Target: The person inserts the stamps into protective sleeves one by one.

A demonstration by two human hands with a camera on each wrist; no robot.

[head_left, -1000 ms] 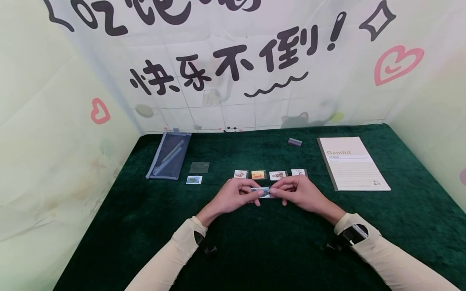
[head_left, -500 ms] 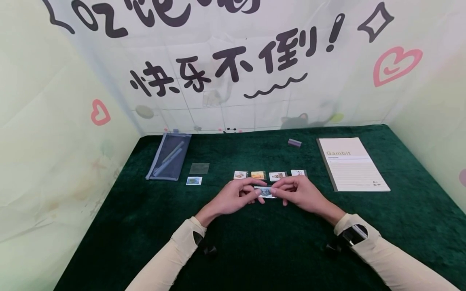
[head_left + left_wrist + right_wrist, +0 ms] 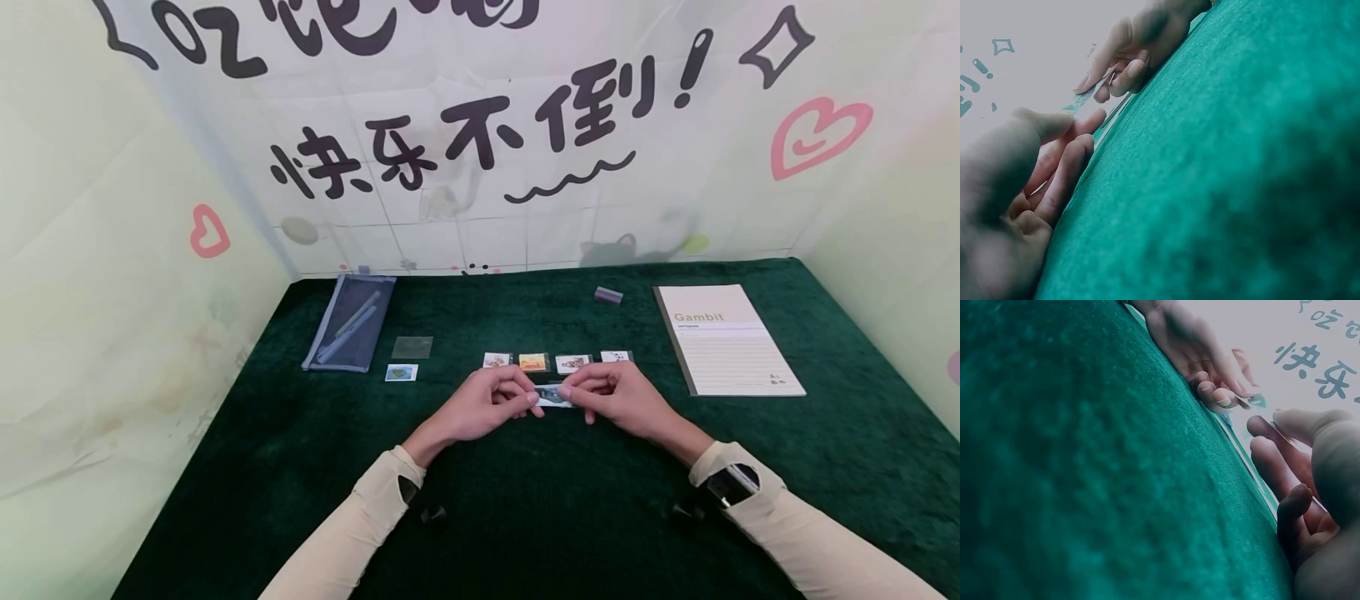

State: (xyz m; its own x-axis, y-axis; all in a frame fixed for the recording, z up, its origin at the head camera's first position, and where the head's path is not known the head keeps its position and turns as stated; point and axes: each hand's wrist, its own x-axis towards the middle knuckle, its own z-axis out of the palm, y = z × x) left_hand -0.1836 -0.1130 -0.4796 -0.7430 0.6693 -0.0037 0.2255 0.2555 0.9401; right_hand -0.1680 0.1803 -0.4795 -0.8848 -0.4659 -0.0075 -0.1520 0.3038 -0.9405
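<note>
Head view: the left hand (image 3: 491, 404) pinches the left end of a picture card (image 3: 553, 397) between thumb and fingers; the right hand (image 3: 626, 398) pinches the right end likewise. Both grips are closed on the card, thumbs on the near face.

The card is small, flat and rectangular, its long side running from hand to hand. Its visible middle carries a grey-blue print with a pale border; the ends are covered by fingers, and the print is too small to read. Both wrist views show it held above the green surface (image 3: 555, 500).

Four small cards (image 3: 533, 362) lie in a row just beyond the hands; the second from the left is mostly orange. To the left lie a blue-green card (image 3: 401, 372), a clear sheet (image 3: 412, 347) just beyond it, and a blue pouch (image 3: 377, 346) containing pens (image 3: 351, 330). A purple block (image 3: 608, 295) lies farther back. A notebook (image 3: 735, 354) marked "Gambit" lies at right.
</note>
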